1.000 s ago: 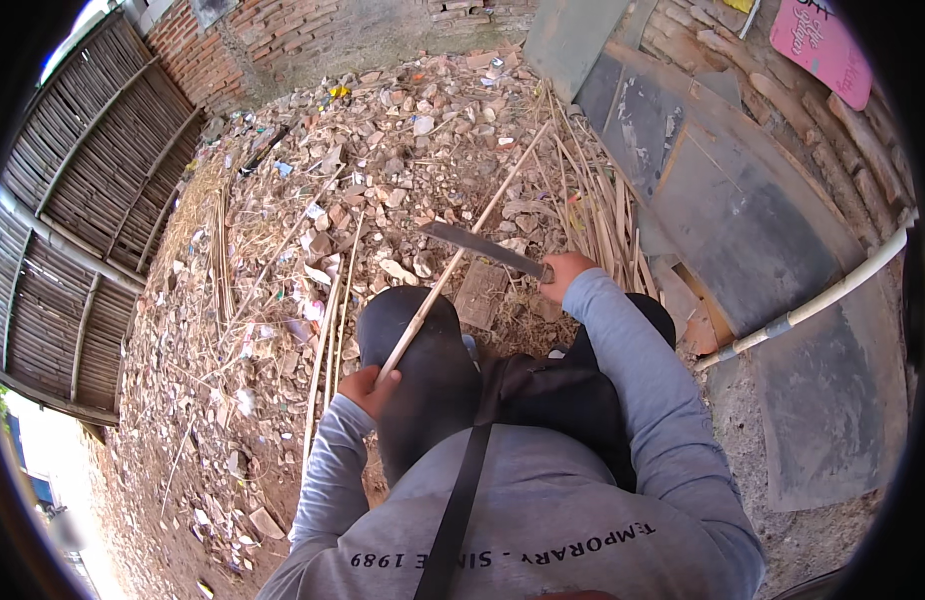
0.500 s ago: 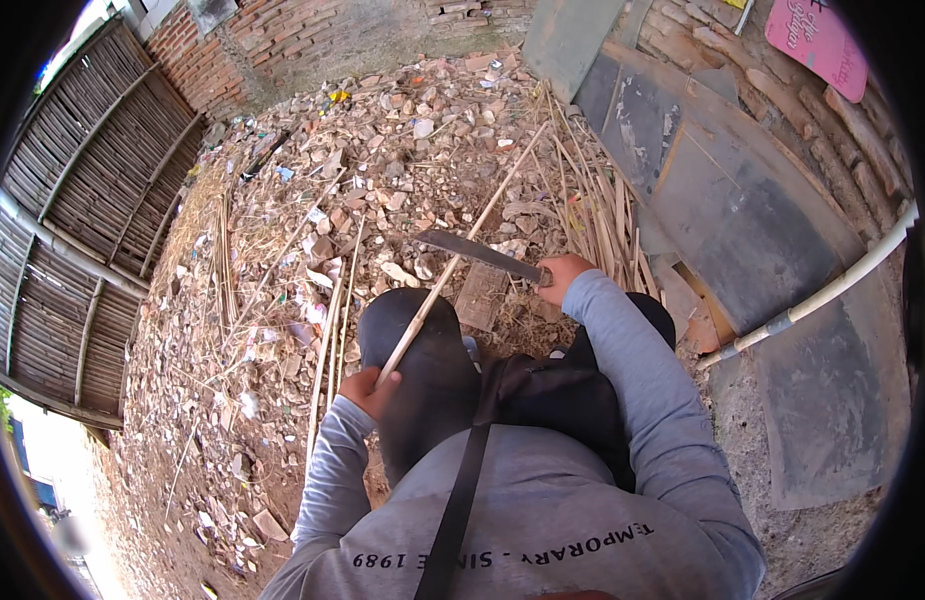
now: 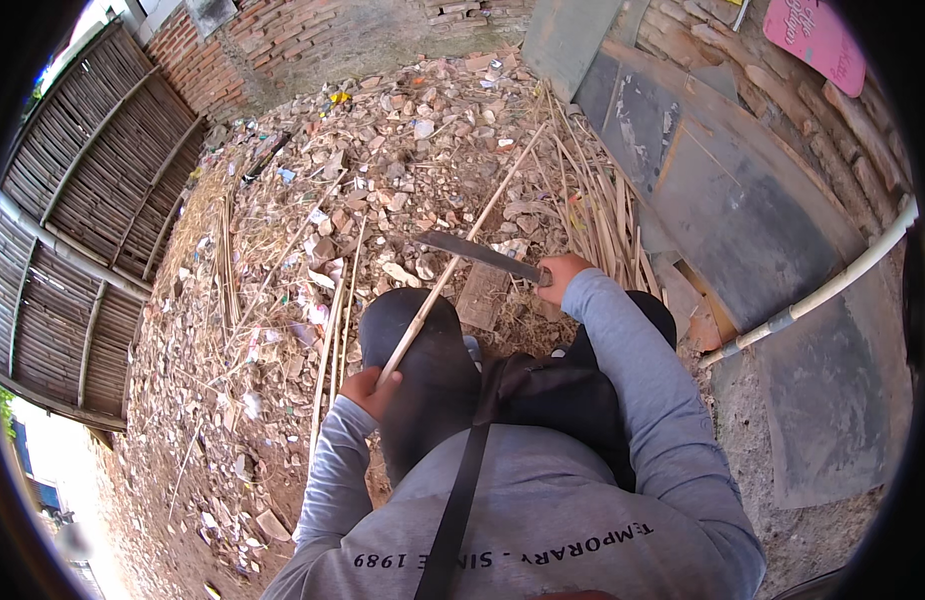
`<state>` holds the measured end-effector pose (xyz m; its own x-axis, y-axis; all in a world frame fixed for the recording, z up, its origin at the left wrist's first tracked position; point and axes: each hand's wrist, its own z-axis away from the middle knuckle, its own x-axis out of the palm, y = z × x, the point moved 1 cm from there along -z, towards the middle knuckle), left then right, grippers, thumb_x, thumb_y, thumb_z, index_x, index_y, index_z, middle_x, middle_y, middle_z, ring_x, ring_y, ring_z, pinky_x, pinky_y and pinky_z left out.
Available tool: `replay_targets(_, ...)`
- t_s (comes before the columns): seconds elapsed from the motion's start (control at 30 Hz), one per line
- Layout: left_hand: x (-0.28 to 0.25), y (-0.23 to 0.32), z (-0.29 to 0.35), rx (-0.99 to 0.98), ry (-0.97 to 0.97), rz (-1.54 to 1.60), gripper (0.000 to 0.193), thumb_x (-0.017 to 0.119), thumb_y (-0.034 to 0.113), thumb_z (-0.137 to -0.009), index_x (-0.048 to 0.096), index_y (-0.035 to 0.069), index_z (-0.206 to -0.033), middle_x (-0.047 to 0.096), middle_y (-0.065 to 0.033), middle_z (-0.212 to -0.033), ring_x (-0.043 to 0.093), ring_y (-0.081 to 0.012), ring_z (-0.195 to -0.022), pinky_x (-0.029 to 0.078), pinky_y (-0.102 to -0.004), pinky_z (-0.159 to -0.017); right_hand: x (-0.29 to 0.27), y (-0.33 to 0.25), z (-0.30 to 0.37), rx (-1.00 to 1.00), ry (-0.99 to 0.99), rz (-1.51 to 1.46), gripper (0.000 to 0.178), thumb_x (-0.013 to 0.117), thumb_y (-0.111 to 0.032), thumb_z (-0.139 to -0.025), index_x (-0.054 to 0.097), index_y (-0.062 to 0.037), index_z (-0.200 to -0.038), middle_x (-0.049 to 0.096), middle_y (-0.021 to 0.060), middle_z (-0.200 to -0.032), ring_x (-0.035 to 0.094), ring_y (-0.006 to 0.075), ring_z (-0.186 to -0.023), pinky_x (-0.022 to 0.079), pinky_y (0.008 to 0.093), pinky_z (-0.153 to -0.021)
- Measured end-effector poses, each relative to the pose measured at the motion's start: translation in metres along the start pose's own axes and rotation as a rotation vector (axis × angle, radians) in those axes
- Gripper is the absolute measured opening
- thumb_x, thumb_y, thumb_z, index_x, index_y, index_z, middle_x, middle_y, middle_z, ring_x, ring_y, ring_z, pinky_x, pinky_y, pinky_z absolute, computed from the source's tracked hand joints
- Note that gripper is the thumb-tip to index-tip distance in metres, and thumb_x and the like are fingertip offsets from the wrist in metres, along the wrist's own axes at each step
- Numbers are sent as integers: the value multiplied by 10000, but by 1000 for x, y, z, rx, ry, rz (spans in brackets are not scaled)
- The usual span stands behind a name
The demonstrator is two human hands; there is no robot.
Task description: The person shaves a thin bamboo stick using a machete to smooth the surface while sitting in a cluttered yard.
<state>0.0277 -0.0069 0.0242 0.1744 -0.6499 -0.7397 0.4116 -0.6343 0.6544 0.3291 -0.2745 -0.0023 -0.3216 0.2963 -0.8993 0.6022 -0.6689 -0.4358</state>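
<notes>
My left hand (image 3: 368, 392) is closed around the near end of a long, thin bamboo strip (image 3: 480, 221). The strip slants away over my left knee and points up and to the right, above the rubble. In my right hand (image 3: 563, 277) is the handle of a machete (image 3: 481, 251). Its dark blade points left and crosses the strip a little beyond my knee. Blade and strip seem to touch, though the exact contact is too small to make out. Most of the handle is hidden in my fist.
Split bamboo strips (image 3: 608, 215) lie in a pile to the right, and several more (image 3: 332, 350) lie left of my knee. Broken brick and stone rubble (image 3: 403, 180) covers the ground. Grey boards (image 3: 753, 220) and a pale pole (image 3: 823, 297) lie at right; a bamboo fence (image 3: 83, 200) stands left.
</notes>
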Motion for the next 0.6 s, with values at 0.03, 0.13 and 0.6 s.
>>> replay_targets(0.03, 0, 1, 0, 1, 0, -1, 445, 604, 434, -849, 592, 8, -719, 526, -93, -548, 491, -152, -527, 403, -333, -513, 1, 1, 0, 1, 1, -1, 273, 714, -304, -687, 624, -100, -845, 634, 155, -788, 617, 344, -786, 489, 422, -715)
replay_targets(0.13, -1, 3, 1, 1, 7, -7, 441, 609, 425, -848, 583, 9, -704, 512, -86, -539, 472, -148, -519, 397, -333, -509, 1, 2, -1, 9, -18, -16, 286, 716, -312, -684, 624, -99, -852, 637, 156, -795, 620, 343, -789, 492, 416, -718)
replay_targets(0.6, 2, -3, 0, -28, 9, 20, 422, 621, 414, -847, 594, 12, -720, 513, -71, -555, 475, -133, -542, 408, -317, -525, 5, 5, -3, -11, -8, 13, 336, 726, -354, -676, 630, -98, -872, 643, 165, -830, 619, 354, -827, 493, 424, -747)
